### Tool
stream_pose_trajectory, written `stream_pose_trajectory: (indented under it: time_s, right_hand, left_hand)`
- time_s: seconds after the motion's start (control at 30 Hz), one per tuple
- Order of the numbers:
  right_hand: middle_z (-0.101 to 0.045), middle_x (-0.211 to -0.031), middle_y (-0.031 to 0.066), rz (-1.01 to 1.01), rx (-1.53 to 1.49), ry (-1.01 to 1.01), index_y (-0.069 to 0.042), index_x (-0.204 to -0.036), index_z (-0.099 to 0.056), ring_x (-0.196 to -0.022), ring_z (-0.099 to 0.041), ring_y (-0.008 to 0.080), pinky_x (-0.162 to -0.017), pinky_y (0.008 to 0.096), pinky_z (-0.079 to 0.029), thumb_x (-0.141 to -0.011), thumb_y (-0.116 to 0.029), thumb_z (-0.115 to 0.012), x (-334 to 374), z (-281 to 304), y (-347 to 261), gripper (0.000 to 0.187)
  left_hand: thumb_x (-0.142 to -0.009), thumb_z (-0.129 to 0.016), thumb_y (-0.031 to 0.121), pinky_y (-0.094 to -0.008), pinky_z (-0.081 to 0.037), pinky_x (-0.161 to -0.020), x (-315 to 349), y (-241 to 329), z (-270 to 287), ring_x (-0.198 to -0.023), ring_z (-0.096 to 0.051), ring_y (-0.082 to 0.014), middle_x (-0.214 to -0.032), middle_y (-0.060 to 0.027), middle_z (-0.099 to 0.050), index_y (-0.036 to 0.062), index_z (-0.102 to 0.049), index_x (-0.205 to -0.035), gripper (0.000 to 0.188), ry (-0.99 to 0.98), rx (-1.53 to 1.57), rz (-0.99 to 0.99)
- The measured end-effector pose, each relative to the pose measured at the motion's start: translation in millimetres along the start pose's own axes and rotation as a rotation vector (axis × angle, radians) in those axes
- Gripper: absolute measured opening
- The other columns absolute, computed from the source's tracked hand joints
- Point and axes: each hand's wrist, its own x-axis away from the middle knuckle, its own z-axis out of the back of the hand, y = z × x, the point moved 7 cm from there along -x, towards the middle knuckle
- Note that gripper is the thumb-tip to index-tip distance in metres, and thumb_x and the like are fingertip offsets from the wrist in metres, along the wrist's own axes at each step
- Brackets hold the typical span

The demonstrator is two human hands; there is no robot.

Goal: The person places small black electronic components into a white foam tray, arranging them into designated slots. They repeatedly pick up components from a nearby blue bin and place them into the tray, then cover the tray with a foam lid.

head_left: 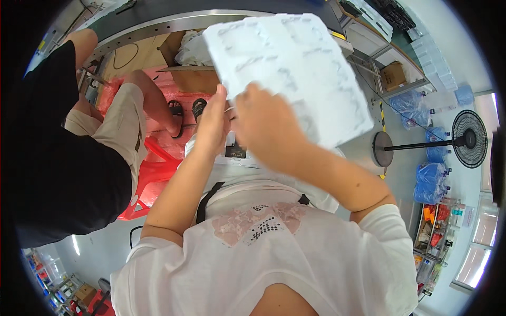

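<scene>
We have both hands close together at the lower left corner of the white moulded tray (263, 55), which lies aslant beyond them and overlaps the metal-edged surface (153, 10) in our view; what bears its weight is hidden. The left hand (213, 124) has its fingers extended upward, and the right hand (270, 126) is curled in toward it, blurred. A thin pale loop (230, 109) shows between them, but we cannot tell whether either grip is closed on it or on the tray's corner. As we judge it, the chief risk is a small part slipping out of the narrow gap and dropping to the lap, where a small black block (235, 152) sits below the hands. The right forearm crosses the tray's near edge, so an outward swing of the elbow could knock it, tipping it if its support is poor. Pulling hard on the loop might kink it, or jerk a hand into the tray's corner.
</scene>
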Motion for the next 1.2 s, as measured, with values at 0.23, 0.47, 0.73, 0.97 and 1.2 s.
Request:
stream_pose_trajectory:
  time_s: [0.23,0.47,0.73,0.97,1.2]
  right_hand:
    - [-0.054,-0.109,0.011,0.179,-0.469,0.319,-0.007,-0.105,-0.059,-0.096,-0.052,0.0274,-0.081,0.0395,-0.04,-0.074,-0.013,-0.068,45.9,-4.7,-12.4,0.033]
    - [-0.057,-0.106,0.016,-0.755,-0.258,0.359,-0.002,-0.102,-0.06,-0.1,-0.052,0.036,-0.083,0.0457,-0.041,-0.081,-0.024,-0.063,135.8,-134.1,132.6,0.03]
    - [-0.062,-0.091,0.0277,-1.066,-0.706,-0.025,0.008,-0.093,-0.062,-0.087,-0.061,0.0391,-0.078,0.0441,-0.045,-0.084,-0.04,-0.058,166.4,-230.7,193.9,0.048]
    - [-0.065,-0.084,0.0224,-1.155,-0.714,0.027,0.004,-0.091,-0.063,-0.082,-0.062,0.0335,-0.073,0.0392,-0.047,-0.082,-0.039,-0.062,171.9,-240.5,204.1,0.044]
    - [-0.064,-0.073,0.0079,-1.29,-0.854,-0.223,-0.002,-0.099,-0.066,-0.062,-0.058,0.0168,-0.057,0.0305,-0.047,-0.084,-0.038,-0.063,192.2,-214.9,244.4,0.039]
  left_hand:
    - [-0.095,-0.052,0.025,-0.0269,-0.048,-0.066,-7.5,13.6,80.7,-0.075,-0.059,-0.0116,-0.089,-0.0048,-0.063,-0.004,-0.059,-0.102,0.031,0.167,-0.602,-0.252]
    - [-0.087,-0.053,0.028,-0.0408,-0.047,-0.07,-49.3,-47.3,141.2,-0.075,-0.06,-0.0385,-0.081,-0.0245,-0.061,-0.0015,-0.063,-0.092,0.031,0.196,-1.433,-0.434]
    - [-0.084,-0.057,0.032,-0.0431,-0.044,-0.062,-75.4,-50.8,140.4,-0.064,-0.06,-0.0366,-0.068,-0.0234,-0.058,-0.0027,-0.064,-0.079,0.036,0.281,-1.517,-0.211]
    - [-0.081,-0.06,0.031,-0.0456,-0.046,-0.068,-69.3,-51.0,138.7,-0.075,-0.061,-0.0403,-0.076,-0.0238,-0.062,-0.0012,-0.065,-0.078,0.033,0.367,-1.452,-0.08]
    - [-0.079,-0.062,0.019,-0.0418,-0.047,-0.067,-54.7,-24.1,117.2,-0.068,-0.059,-0.0371,-0.069,-0.0186,-0.06,-0.0005,-0.062,-0.089,0.022,0.228,-1.478,-0.175]
